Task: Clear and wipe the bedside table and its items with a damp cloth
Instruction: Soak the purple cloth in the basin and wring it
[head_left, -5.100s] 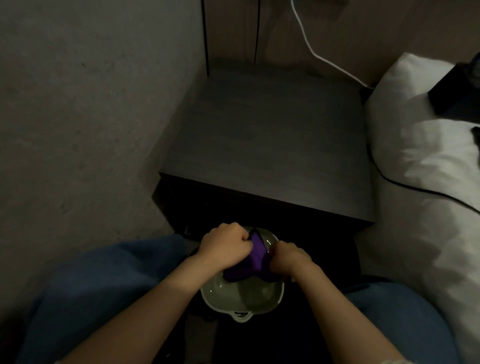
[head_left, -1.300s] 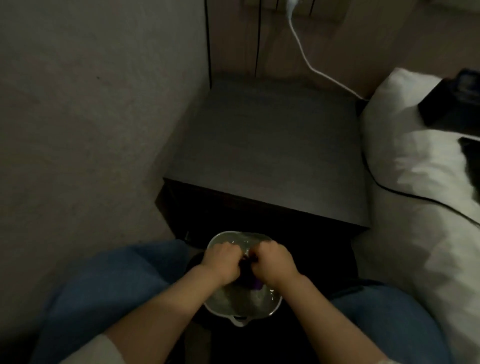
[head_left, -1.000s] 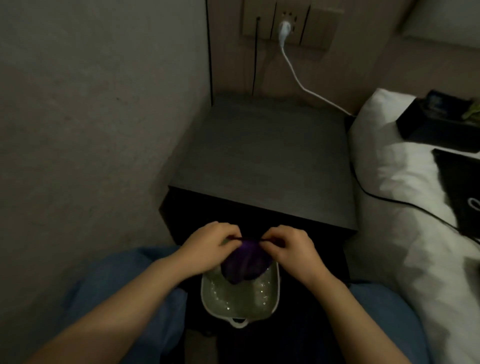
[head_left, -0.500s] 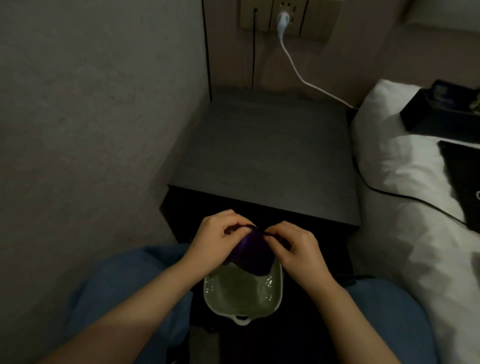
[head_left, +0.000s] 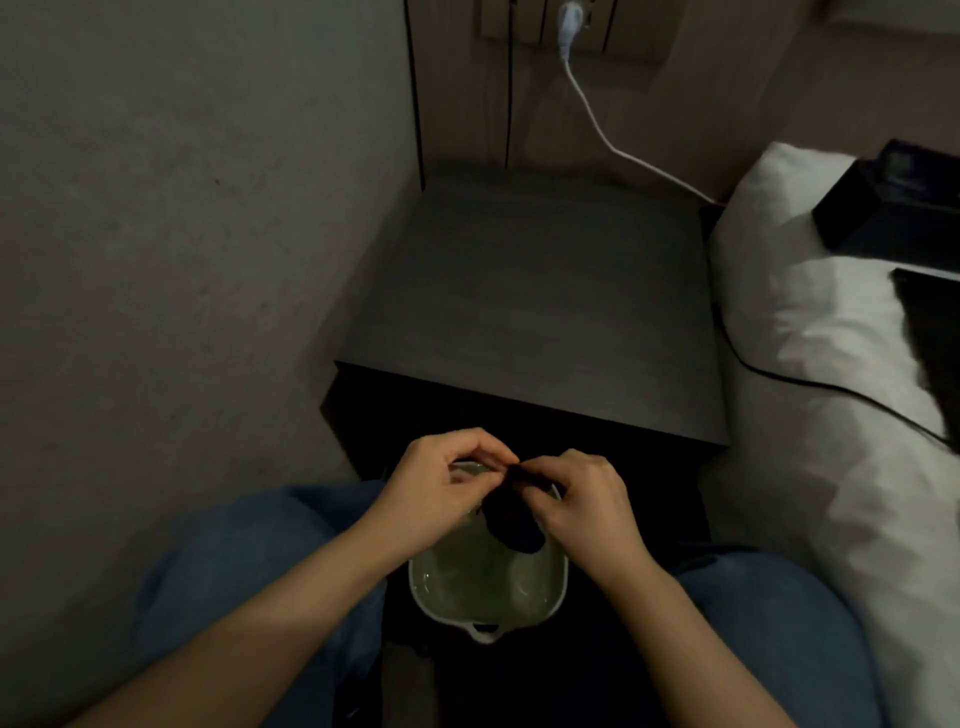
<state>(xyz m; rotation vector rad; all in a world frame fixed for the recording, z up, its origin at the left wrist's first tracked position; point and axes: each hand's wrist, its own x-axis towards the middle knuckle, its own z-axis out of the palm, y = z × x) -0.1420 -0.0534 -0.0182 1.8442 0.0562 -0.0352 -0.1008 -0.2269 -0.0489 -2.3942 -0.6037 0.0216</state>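
A small dark purple cloth (head_left: 511, 522) hangs bunched over a pale green bowl (head_left: 441, 597) of water on the floor between my knees. My left hand (head_left: 441, 488) pinches the cloth's top edge from the left. My right hand (head_left: 582, 501) pinches the same edge from the right, fingertips nearly touching the left's. The dark wooden bedside table (head_left: 535, 301) stands just beyond the bowl, its top bare.
A grey wall runs along the left. A white cable (head_left: 608, 140) drops from a wall socket (head_left: 569, 21) behind the table. The bed with a white pillow (head_left: 810, 312), a black cord (head_left: 831, 387) and a dark box (head_left: 893, 202) lies to the right.
Both hands wrung the cloth down in the bowl, then lifted it out of the water. Now they hold it by its top edge above the bowl.
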